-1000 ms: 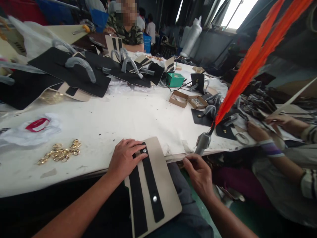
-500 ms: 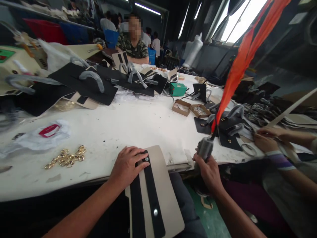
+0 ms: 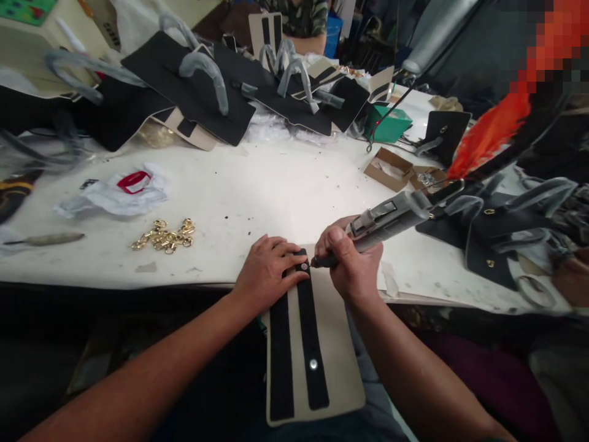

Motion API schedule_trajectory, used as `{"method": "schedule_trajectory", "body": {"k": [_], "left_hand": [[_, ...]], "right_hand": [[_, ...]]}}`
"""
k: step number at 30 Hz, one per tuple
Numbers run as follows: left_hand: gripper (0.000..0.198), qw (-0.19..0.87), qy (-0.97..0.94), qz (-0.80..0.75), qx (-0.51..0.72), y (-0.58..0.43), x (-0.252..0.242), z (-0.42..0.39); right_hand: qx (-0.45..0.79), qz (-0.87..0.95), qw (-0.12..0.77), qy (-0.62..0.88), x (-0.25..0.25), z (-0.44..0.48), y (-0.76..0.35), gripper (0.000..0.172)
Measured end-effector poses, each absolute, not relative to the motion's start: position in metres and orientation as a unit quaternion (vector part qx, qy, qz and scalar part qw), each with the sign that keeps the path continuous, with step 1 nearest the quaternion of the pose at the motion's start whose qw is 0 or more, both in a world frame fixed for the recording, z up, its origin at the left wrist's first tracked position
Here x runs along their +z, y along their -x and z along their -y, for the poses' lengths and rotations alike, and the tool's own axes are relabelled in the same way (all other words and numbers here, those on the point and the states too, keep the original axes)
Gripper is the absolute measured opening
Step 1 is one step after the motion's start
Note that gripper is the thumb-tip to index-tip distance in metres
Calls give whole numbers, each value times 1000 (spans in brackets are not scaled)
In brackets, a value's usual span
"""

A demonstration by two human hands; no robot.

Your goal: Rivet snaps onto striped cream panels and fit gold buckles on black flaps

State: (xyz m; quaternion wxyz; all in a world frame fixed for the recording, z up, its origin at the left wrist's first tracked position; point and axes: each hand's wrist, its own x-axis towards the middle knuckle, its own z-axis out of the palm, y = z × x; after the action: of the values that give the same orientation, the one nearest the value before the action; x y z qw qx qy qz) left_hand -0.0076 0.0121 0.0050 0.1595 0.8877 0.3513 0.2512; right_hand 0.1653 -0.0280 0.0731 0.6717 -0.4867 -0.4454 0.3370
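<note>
A beige panel (image 3: 341, 359) with two black strips lies over the table's near edge, its lower part toward my lap. My left hand (image 3: 267, 271) rests on its top end, fingers spread and lying flat, thumb and index beside a metal fastener (image 3: 304, 267) on the right strip. A second shiny fastener (image 3: 313, 364) sits near that strip's lower end. My right hand (image 3: 353, 261) is wrapped around a grey electric screwdriver (image 3: 391, 216), held tilted. Its dark tip points left, close beside the upper fastener; whether they touch I cannot tell. Orange cloth (image 3: 492, 138) hangs at the tool's back end.
Gold chain links (image 3: 166, 238) and white cloth (image 3: 133, 191) lie left on the white table (image 3: 280, 193). Black bag pieces (image 3: 184, 86) with wrapped handles are piled behind. A green box (image 3: 387, 123) and small cartons (image 3: 389, 169) stand back right. A person in camouflage (image 3: 301, 24) sits opposite.
My right hand has brought the screwdriver leftward and turned it, so its tip is now by the upper fastener. My left hand stays on the panel. The view has tilted down.
</note>
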Motion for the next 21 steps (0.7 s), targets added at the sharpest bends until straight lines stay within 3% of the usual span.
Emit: {"method": "schedule_trajectory", "body": {"k": [21], "left_hand": [[29, 162, -890, -350, 241, 6, 4, -12]], "right_hand": [[301, 483, 677, 468, 57, 19, -163, 42]]}}
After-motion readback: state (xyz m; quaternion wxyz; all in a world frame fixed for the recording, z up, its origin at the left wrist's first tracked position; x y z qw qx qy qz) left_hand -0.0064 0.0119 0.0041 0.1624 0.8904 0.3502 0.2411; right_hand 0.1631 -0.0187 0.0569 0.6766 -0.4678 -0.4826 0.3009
